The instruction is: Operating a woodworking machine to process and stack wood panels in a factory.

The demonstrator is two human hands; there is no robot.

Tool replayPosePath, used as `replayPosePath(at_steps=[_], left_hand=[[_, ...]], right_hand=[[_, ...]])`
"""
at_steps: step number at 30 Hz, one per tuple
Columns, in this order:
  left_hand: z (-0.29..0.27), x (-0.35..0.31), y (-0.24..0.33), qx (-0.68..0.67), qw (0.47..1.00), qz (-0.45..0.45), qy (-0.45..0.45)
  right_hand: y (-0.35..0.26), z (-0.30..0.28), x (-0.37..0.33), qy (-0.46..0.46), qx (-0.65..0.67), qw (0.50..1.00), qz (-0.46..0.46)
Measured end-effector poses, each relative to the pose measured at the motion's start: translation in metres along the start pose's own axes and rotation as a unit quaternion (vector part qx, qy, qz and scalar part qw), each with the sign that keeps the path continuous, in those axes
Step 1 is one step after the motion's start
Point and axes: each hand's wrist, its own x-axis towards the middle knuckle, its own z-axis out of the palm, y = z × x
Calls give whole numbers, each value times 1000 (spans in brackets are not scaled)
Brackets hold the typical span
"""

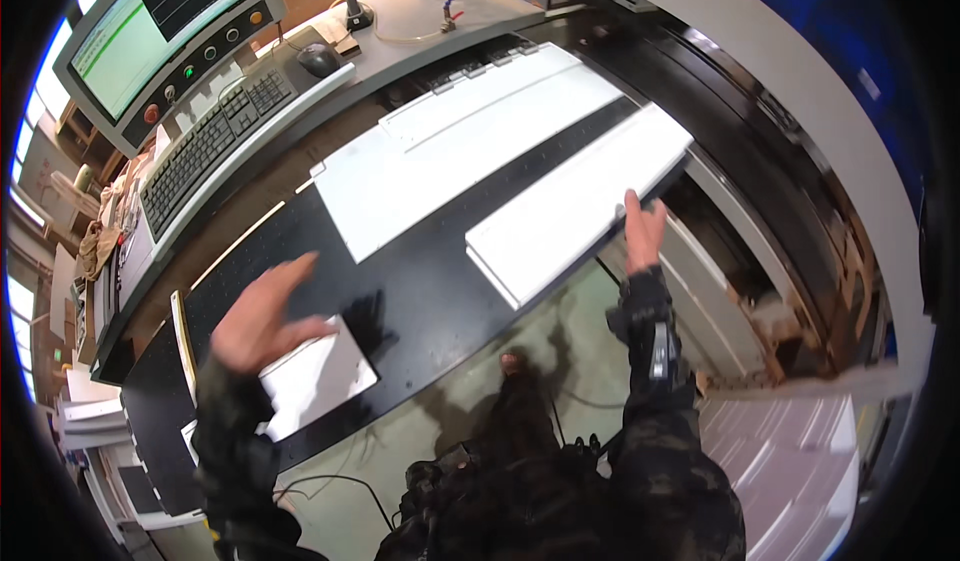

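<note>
Mid-lift step: right hand (643, 229) gripped the long white panel (575, 206) at frame centre-right, left hand (262, 313) open, empty; next likely needs two-handed support.

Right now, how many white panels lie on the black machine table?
3, possibly more out of view. A large panel lies at the back, a long panel under the right hand, and a small panel beneath the left hand.

left hand (262, 313) motion-blurred, monitor (160, 31) cut off at top edge
</note>
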Motion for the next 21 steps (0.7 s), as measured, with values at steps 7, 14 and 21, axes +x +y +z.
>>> replayPosePath(at_steps=[7,14,21], left_hand=[[131,399,-127,-12,995,-89,40],[202,560,-161,85,989,-85,91],[192,556,-178,80,989,-57,114]], right_hand=[[7,0,60,-43,71,996,10],[34,-94,44,35,-9,998,57],[26,-57,61,48,-35,996,62]])
